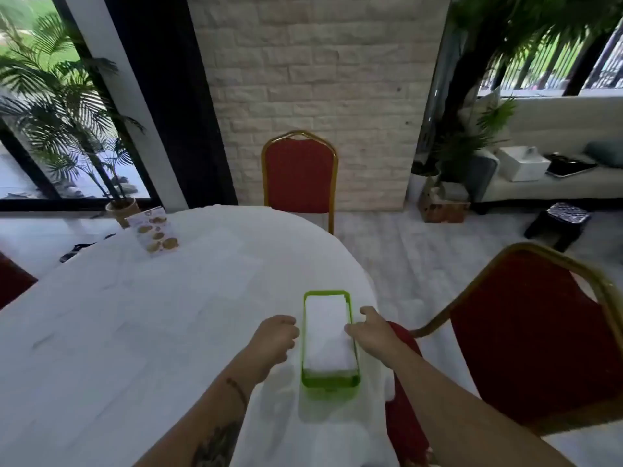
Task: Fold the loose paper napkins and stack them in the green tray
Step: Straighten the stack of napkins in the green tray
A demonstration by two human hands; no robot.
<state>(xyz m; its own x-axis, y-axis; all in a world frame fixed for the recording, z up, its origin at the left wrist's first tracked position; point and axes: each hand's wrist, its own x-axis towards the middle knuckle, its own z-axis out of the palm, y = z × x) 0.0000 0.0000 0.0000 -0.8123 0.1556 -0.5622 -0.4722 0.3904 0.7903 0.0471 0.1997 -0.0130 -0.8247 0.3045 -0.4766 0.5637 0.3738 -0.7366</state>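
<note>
Left hand [274,338]: one. Fingers curled inward, holding nothing that shows; it sits just beside the left wall of the tray, whether touching it cannot be told.

Right hand [369,335]: one. Thumb raised, fingers reaching over the right rim so that the fingertips lie on or at the edge of the napkin stack; whether they pinch a sheet or only press it cannot be told.

Green tray [328,382]: one, oblong, standing on the table near its right edge, between the two hands.

Folded napkins [327,335]: one white stack, filling the tray nearly to the rim. Single sheets cannot be counted. No loose napkin can be made out on the cloth, though white paper on white cloth would be hard to see.

Table [151,315]: one, round, under a white cloth.

Menu card [156,230]: one, standing at the far left of the table.

Red chairs: two plainly seen, a far chair [300,176] across the table and a near chair [526,332] at the right; a red corner at the left edge may be a third.

Risks, as judged: the tray is light and close to the table edge, so a sideways push from the left hand could slide it off. A dragging right fingertip could lift or skew the top sheets and spoil the stack.
</note>
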